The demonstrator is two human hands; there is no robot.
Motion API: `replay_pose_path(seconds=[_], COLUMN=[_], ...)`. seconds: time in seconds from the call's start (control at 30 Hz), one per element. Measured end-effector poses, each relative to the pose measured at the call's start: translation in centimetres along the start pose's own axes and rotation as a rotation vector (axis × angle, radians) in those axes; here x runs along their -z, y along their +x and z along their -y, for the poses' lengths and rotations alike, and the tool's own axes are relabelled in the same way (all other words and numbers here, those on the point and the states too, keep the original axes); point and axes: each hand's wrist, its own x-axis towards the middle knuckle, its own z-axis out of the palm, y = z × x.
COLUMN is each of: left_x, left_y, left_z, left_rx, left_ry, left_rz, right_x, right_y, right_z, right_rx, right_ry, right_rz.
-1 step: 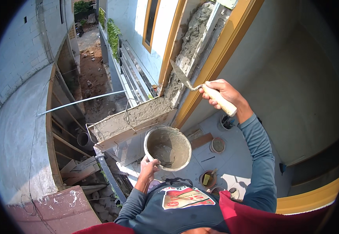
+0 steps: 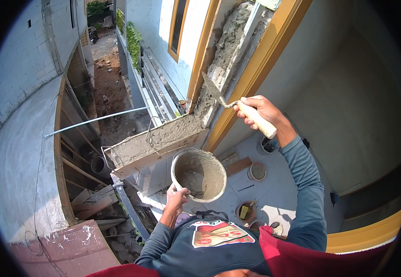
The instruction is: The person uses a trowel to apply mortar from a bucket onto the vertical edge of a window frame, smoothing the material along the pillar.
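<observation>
My right hand (image 2: 263, 112) is closed round the pale wooden handle of a pointed trowel (image 2: 213, 88). Its grey-smeared blade tilts up and to the left, in front of a rough mortar-covered wall strip (image 2: 230, 39); whether it touches the strip I cannot tell. Low in front of my body, my left hand (image 2: 175, 203) grips the near rim of a mortar-stained bucket (image 2: 221, 184), tipped so that its inside shows. Some wet grey mortar (image 2: 195, 183) lies in the bottom. Beyond the bucket runs a low wall top (image 2: 163, 136) coated with rough mortar.
An orange-yellow frame (image 2: 256, 74) stands beside the wall strip. Bent wires (image 2: 150, 138) stick out along the low wall. On the tiled floor (image 2: 274, 196) below are several small buckets, one a tub (image 2: 257, 171). To the left, a pale pipe (image 2: 96, 119) spans a deep gap with planks.
My right hand and the trowel have shifted very slightly down and to the left. The left hand and the bucket are almost unmoved.
</observation>
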Motion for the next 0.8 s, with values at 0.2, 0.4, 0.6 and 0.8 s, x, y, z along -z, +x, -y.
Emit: replay_pose_path(seconds=[0.2, 0.4, 0.6, 0.8], left_x=[0.0, 0.4, 1.2, 1.2], left_y=[-0.4, -0.7, -0.3, -0.5], left_z=[-0.6, -0.6, -0.3, -0.6], left_rx=[0.008, 0.038, 0.048, 0.044], left_ry=[0.063, 0.042, 0.032, 0.016], left_rz=[0.018, 0.008, 0.023, 0.046], right_x=[-0.8, -2.4, -3.7, -4.6], right_y=[1.1, -0.8, -2.2, -2.8], right_z=[0.4, 4.9, 9.4, 11.4], right_rx=[0.002, 0.135, 0.232, 0.244], right_ry=[0.125, 0.263, 0.133, 0.032], right_rz=[0.015, 0.011, -0.057, -0.121])
